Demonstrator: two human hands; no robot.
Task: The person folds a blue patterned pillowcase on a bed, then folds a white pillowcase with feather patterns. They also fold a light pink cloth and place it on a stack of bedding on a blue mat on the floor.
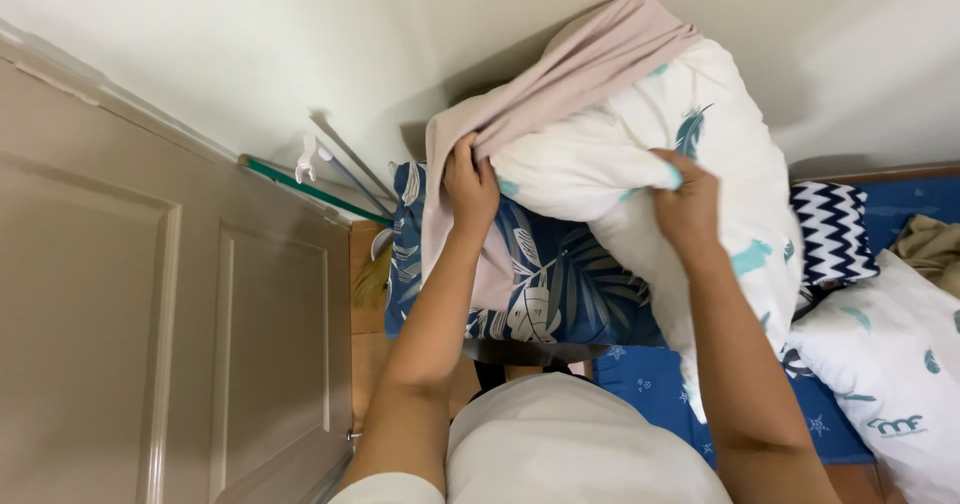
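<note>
You stand in a home bedroom, bed in blue star-print sheet, patterned pillows piled, panelled door, plain wall

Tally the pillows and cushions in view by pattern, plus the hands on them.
White feather-print pillows: 2
Blue leaf-print cushion: 1
Zigzag cushion: 1
Hands: 2, left hand, right hand
Total: 6

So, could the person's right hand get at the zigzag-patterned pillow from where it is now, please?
Probably not at once: the right hand is gripping the white pillow, whose bulk hangs between it and the zigzag pillow. It would need to let go first.
</note>
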